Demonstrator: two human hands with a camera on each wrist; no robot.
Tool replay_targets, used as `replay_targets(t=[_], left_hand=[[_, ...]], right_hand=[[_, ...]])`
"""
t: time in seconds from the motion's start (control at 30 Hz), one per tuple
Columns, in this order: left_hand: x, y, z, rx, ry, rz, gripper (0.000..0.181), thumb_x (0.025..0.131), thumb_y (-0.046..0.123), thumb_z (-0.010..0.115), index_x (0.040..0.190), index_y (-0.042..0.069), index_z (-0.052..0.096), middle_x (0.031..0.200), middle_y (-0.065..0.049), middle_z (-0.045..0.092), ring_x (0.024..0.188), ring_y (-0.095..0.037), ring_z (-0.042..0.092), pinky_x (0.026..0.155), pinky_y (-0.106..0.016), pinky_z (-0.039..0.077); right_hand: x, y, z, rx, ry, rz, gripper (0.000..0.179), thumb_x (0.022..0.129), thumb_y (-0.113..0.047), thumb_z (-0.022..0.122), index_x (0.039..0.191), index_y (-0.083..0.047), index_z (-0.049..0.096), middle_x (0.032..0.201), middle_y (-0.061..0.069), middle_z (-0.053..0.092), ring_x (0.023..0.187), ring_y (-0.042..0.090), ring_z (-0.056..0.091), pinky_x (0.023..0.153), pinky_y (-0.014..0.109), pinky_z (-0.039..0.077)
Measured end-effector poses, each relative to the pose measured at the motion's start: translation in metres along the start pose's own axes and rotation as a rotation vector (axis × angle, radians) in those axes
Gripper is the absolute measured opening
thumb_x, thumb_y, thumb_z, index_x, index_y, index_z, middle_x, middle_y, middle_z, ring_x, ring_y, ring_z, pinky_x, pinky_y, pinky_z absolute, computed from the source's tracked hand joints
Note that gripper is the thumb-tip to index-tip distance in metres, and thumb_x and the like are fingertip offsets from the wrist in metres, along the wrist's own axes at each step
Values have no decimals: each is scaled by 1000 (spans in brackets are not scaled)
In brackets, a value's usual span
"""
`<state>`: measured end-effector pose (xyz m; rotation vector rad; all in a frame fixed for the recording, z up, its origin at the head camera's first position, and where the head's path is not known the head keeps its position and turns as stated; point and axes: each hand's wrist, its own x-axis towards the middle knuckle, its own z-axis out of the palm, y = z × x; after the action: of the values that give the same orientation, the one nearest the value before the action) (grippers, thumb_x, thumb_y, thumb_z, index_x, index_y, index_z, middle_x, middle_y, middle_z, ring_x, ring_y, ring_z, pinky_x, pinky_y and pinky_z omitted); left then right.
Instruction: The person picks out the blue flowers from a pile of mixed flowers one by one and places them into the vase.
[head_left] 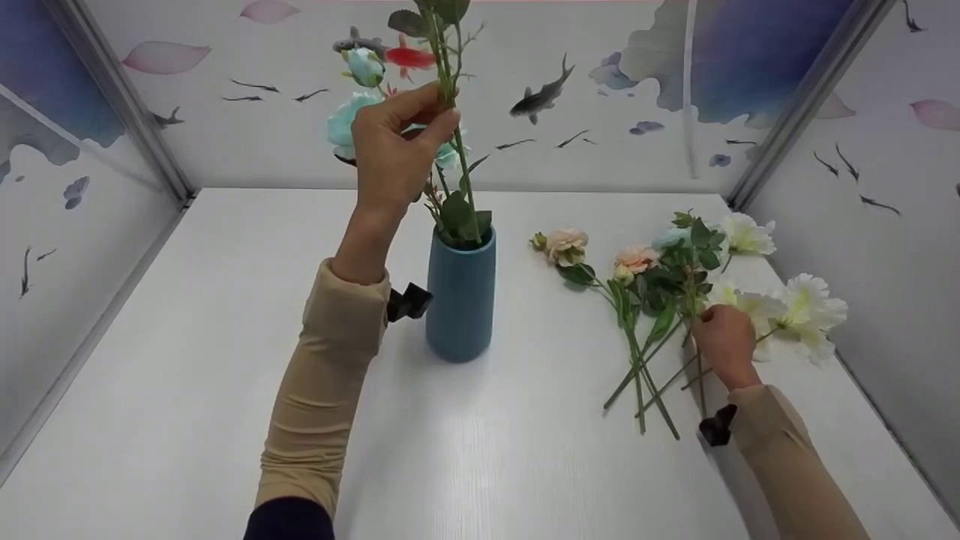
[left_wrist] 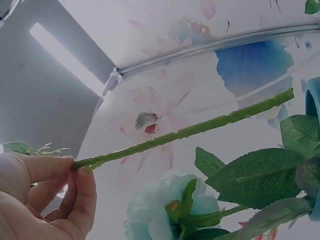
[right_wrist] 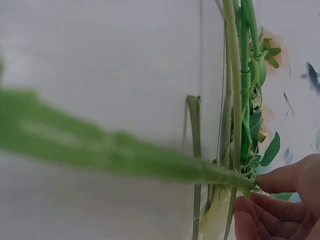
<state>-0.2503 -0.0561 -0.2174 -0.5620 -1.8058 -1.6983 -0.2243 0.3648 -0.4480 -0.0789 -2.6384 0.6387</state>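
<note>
My left hand (head_left: 397,146) pinches the green stem (left_wrist: 185,132) of a leafy artificial flower between thumb and fingertips; its bloom lies out of the head view. The stem's bare lower end points at the blue vase (head_left: 460,300) and, in the left wrist view, stops short of the rim. Light-blue roses (head_left: 365,67) with dark leaves stand in the vase, partly behind the hand. On the right, my right hand (head_left: 726,341) pinches a flower stem (right_wrist: 150,162) among the loose flowers, thumb against fingers. That stem's near end is blurred in the right wrist view.
Peach flowers (head_left: 566,246) and white flowers (head_left: 810,311) lie with crossed stems on the right of the white table (head_left: 225,420). Printed wall panels (head_left: 300,142) enclose the table at the back and sides. Dark wrist cameras (head_left: 409,302) jut from both sleeves.
</note>
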Motion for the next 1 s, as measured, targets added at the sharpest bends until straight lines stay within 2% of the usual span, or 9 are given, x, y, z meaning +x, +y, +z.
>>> replay_targets(t=[0.1, 0.13, 0.27, 0.37, 0.6, 0.83, 1.0], left_hand=[[1, 0, 0, 33, 4, -2, 19, 85, 3, 67, 103, -1, 71, 91, -11, 70, 84, -17, 62, 74, -28, 52], [1, 0, 0, 44, 4, -3, 19, 85, 4, 67, 103, 0, 71, 91, -10, 70, 84, -17, 62, 75, -27, 52], [0, -2, 0, 67, 1, 7, 19, 84, 4, 67, 103, 0, 72, 91, -11, 70, 84, -17, 62, 75, -27, 52], [-1, -5, 0, 95, -11, 47, 18, 84, 3, 68, 101, -1, 72, 90, -12, 69, 82, -18, 63, 74, -27, 53], [-3, -13, 2, 165, -38, 117, 18, 83, 3, 69, 100, -1, 72, 88, -12, 69, 80, -18, 62, 71, -24, 52], [-6, -20, 4, 185, -49, 171, 17, 82, 1, 68, 98, -4, 72, 85, -14, 68, 76, -21, 63, 69, -24, 53], [-10, -23, 4, 202, -66, 198, 16, 81, -1, 68, 97, -5, 72, 83, -16, 68, 74, -22, 63, 67, -24, 53]], right_hand=[[2, 0, 0, -2, -27, 29, 21, 85, -4, 58, 68, 8, 62, 52, 12, 52, 44, 22, 45, 44, 36, 35], [4, 0, 0, -4, -37, 40, 22, 85, -6, 59, 69, 8, 63, 52, 13, 53, 44, 22, 46, 44, 36, 35], [10, 0, 2, -18, -70, 81, 37, 87, -8, 57, 51, -3, 47, 42, 2, 36, 38, 15, 31, 39, 30, 25], [14, 0, 3, -40, -81, 102, 44, 87, -9, 56, 48, -11, 36, 42, -3, 25, 38, 14, 24, 39, 28, 20], [18, 4, 5, -52, -100, 123, 34, 88, -13, 56, 56, -3, 52, 44, 4, 44, 38, 17, 38, 37, 30, 28], [20, 6, 10, 2, -74, 61, 41, 85, -3, 51, 49, -12, 34, 42, -3, 23, 38, 14, 24, 39, 29, 19], [21, 6, 9, -12, -66, 70, 40, 84, -3, 52, 48, -12, 35, 41, -4, 25, 37, 14, 26, 38, 29, 21]])
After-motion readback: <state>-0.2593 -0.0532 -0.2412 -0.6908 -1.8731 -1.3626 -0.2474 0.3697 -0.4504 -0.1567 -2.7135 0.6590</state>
